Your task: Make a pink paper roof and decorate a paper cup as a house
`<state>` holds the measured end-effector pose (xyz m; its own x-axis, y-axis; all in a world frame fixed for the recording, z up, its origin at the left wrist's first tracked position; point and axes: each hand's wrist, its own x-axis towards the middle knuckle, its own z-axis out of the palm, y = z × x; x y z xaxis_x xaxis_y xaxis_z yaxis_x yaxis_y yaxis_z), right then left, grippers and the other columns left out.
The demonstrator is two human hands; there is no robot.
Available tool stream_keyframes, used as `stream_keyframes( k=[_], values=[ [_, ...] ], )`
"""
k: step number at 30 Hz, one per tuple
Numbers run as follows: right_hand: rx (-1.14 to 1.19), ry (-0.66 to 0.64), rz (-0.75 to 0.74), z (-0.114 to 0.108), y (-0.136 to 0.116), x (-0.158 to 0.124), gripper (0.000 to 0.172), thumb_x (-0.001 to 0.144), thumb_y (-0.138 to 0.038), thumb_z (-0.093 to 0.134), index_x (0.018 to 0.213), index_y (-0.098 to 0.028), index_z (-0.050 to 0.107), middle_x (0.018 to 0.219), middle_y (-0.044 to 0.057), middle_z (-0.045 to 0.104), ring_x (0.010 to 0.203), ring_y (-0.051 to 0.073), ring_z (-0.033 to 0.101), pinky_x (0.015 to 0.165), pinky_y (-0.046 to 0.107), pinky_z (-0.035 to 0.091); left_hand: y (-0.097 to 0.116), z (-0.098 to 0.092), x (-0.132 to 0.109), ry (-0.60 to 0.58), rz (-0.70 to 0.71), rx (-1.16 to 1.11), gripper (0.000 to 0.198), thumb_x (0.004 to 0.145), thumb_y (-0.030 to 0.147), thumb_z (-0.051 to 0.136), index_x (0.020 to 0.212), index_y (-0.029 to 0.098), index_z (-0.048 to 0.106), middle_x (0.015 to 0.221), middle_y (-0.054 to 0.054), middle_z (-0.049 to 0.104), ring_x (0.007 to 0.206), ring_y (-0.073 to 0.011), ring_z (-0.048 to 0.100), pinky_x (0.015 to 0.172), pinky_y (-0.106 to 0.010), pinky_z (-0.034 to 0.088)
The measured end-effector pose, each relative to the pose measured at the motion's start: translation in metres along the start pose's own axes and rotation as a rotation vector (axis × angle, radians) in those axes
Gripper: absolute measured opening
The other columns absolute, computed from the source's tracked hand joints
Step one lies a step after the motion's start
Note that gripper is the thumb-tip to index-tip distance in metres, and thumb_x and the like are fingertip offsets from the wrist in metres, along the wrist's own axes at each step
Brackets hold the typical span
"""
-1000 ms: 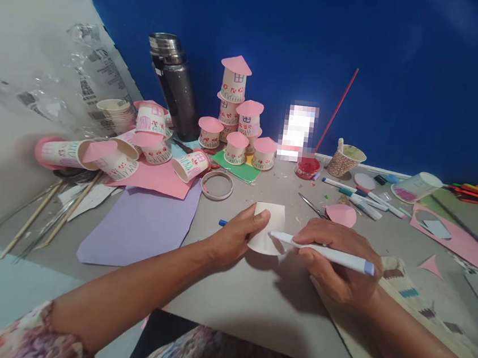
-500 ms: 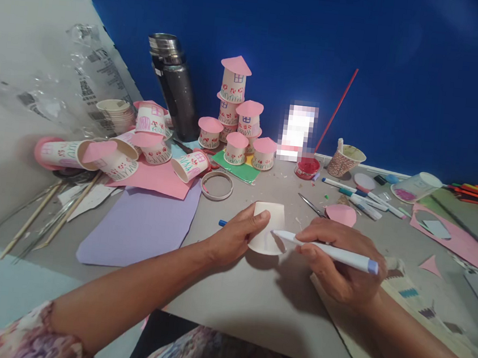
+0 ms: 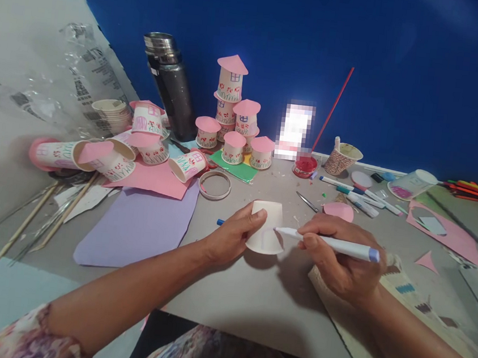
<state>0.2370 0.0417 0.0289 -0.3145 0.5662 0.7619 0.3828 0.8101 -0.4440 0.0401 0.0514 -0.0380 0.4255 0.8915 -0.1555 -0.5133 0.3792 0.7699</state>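
My left hand (image 3: pixel 235 233) grips a white paper cup (image 3: pixel 265 240) that is turned upside down, its thumb lying across the front. A faint pale purple line shows on the cup's side. In my right hand (image 3: pixel 340 255) is a white felt-tip pen (image 3: pixel 343 247) with a lilac end, held like a writing tool. Its tip meets the cup's wall near the right side. A blue pen end (image 3: pixel 220 222) sticks out behind my left wrist. Beyond my hands lie a pink paper circle (image 3: pixel 338 211) and scissors (image 3: pixel 307 201).
Decorated cups with pink paper roofs (image 3: pixel 230 87) stand stacked at the back, near a dark flask (image 3: pixel 172 89). A tape roll (image 3: pixel 215 185) and purple sheet (image 3: pixel 135 231) lie left. Several felt-tip pens (image 3: pixel 358 203), a red pot (image 3: pixel 305 167) and a patterned cup (image 3: pixel 342 159) are right.
The pen tip has shifted slightly right and up on the cup, and more of a faint purple line shows. The whole view has moved a little.
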Motion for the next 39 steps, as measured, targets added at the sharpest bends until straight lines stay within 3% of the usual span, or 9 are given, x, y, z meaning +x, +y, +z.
stream_keyframes(
  k=[7,16,24,31,35,39],
  values=[
    [-0.017,0.012,0.010,-0.001,-0.002,0.000,0.017,0.090,-0.012,0.061,0.077,-0.020,0.069,0.059,0.001,0.070,0.047,0.013,0.062,0.047,0.024,0.047,0.000,-0.001,0.002,-0.045,-0.014,-0.032,0.054,0.077,0.057,0.088,0.106,0.015,0.071,0.086,-0.005,0.072,0.073,-0.0172,0.065,0.071,-0.028,0.050],
    [-0.003,0.024,0.115,-0.004,0.002,-0.004,0.022,0.093,-0.015,0.060,0.073,-0.020,0.067,0.060,0.000,0.069,0.049,0.013,0.061,0.049,0.025,0.045,0.002,0.000,0.000,0.003,-0.075,-0.102,0.056,0.076,0.053,0.089,0.113,0.014,0.074,0.101,-0.010,0.076,0.088,-0.0236,0.070,0.083,-0.034,0.055],
    [0.093,-0.004,0.140,-0.003,0.002,-0.005,0.018,0.091,-0.014,0.063,0.075,-0.020,0.069,0.060,0.000,0.069,0.048,0.012,0.061,0.046,0.023,0.045,0.004,0.002,-0.001,0.022,-0.102,-0.144,0.060,0.071,0.052,0.093,0.112,0.011,0.075,0.100,-0.010,0.075,0.092,-0.0230,0.070,0.083,-0.032,0.057],
    [0.119,-0.015,0.196,-0.006,0.003,-0.009,0.020,0.093,-0.015,0.062,0.075,-0.021,0.069,0.063,-0.001,0.070,0.050,0.012,0.060,0.047,0.025,0.044,0.005,0.003,-0.001,0.017,-0.111,-0.174,0.054,0.078,0.049,0.089,0.114,0.012,0.074,0.105,-0.011,0.075,0.091,-0.0239,0.071,0.085,-0.035,0.057],
    [0.181,-0.086,0.240,-0.007,0.005,-0.012,0.020,0.096,-0.017,0.062,0.078,-0.021,0.069,0.061,-0.001,0.066,0.048,0.012,0.057,0.046,0.025,0.041,0.006,0.001,-0.001,0.060,-0.124,-0.173,0.054,0.079,0.048,0.088,0.117,0.012,0.073,0.105,-0.011,0.075,0.091,-0.0235,0.071,0.083,-0.034,0.058],
    [0.215,-0.075,0.252,-0.006,0.006,-0.013,0.020,0.097,-0.019,0.061,0.079,-0.021,0.070,0.060,-0.001,0.064,0.049,0.012,0.055,0.047,0.027,0.040,0.007,-0.001,0.000,0.110,-0.131,-0.178,0.047,0.084,0.044,0.084,0.117,0.012,0.072,0.105,-0.012,0.075,0.093,-0.0243,0.071,0.085,-0.035,0.058]
  ],
)
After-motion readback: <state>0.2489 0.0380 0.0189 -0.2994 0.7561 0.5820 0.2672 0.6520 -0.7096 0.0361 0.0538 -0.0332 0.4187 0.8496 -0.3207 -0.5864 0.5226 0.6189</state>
